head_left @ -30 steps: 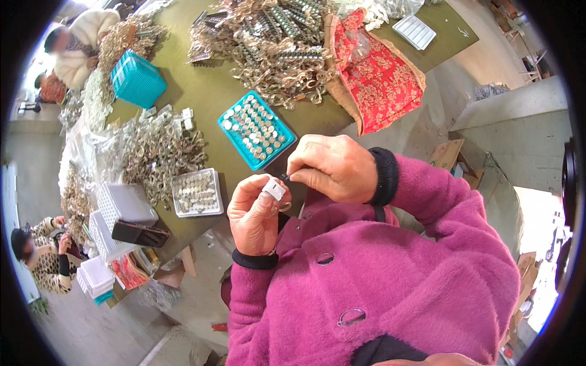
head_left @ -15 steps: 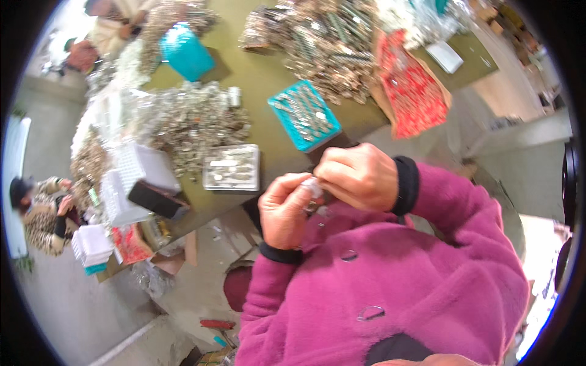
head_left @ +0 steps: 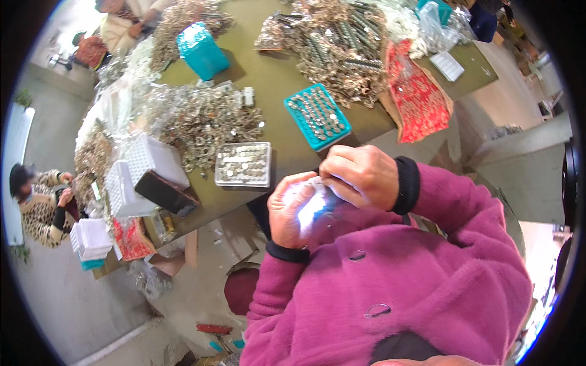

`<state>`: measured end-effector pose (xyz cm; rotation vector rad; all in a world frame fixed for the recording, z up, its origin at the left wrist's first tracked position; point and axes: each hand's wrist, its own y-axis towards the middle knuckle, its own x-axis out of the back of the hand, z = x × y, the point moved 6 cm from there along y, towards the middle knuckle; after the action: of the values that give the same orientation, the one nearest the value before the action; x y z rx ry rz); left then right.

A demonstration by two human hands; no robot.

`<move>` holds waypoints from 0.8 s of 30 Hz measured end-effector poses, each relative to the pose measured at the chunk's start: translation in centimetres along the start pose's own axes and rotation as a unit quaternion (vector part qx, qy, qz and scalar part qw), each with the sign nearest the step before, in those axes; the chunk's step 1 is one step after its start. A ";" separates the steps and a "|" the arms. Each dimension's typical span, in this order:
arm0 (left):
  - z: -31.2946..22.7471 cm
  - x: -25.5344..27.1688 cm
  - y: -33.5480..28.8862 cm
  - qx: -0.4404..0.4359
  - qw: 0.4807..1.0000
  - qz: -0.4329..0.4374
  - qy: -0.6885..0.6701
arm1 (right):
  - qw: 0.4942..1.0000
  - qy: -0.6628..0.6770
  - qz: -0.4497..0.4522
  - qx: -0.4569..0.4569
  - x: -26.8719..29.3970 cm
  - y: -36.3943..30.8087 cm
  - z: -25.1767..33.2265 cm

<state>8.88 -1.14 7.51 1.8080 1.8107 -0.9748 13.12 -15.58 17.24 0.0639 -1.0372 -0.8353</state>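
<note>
Close to my chest, my left hand (head_left: pixel 285 213) is closed around a small light (head_left: pixel 312 210) that glows bright white. My right hand (head_left: pixel 364 178) pinches at the upper end of the same thing, its fingertips meeting those of the left. The glare and fingers hide its exact shape. Just beyond my hands, on the table, stands a teal tray (head_left: pixel 295 116) with rows of small round metallic pieces. Left of it is a clear plastic box (head_left: pixel 243 184) holding rows of similar small pieces.
Heaps of small metallic parts (head_left: pixel 210 125) cover the green table (head_left: pixel 259 73). White racks (head_left: pixel 160 160), a dark phone-like slab (head_left: pixel 163 192), a teal container (head_left: pixel 204 55) and red patterned fabric (head_left: pixel 421 100) lie around. A person (head_left: pixel 46 201) works at far left; others are at the back.
The small light in my hands was unlit and now shines brightly. My hands stay close together in nearly the same spot. The whole view has shifted slightly, and the table appears farther right.
</note>
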 end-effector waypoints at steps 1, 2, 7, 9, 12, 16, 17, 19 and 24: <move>0.0 0.1 0.0 0.004 1.000 0.002 -0.007 | 1.000 0.005 -0.003 0.006 0.0 0.1 0.0; 0.1 0.1 -0.1 0.013 1.000 0.004 -0.020 | 1.000 0.013 -0.007 0.014 0.0 0.2 0.2; 0.3 -0.3 -0.1 0.029 0.997 0.043 -0.049 | 0.998 -0.038 0.037 0.025 -0.7 0.4 0.7; -0.1 0.1 -0.1 -0.008 0.999 0.006 0.050 | 0.992 -0.097 0.078 0.014 -1.3 0.3 0.7; -1.2 0.1 -0.3 -0.062 0.988 -0.019 0.143 | 0.987 -0.123 0.102 0.021 -1.6 0.5 1.0; -1.1 0.1 -0.5 -0.022 1.000 0.018 0.007 | 0.988 0.138 0.022 -0.070 -0.8 0.9 0.1; -0.9 0.2 -0.6 -0.021 0.999 0.011 0.028 | 0.986 0.139 0.027 -0.084 -1.0 0.9 0.0; -0.6 0.2 -0.6 -0.009 0.999 0.025 0.041 | 0.989 0.127 0.026 -0.073 -1.2 0.7 0.1; -0.8 -0.2 -0.7 0.000 0.997 0.055 0.058 | 0.991 0.126 0.021 -0.043 -1.1 0.3 0.1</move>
<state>8.33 -0.66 8.31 1.9776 1.7558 -0.8451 12.97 -14.58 16.60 0.0732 -0.7632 -0.8104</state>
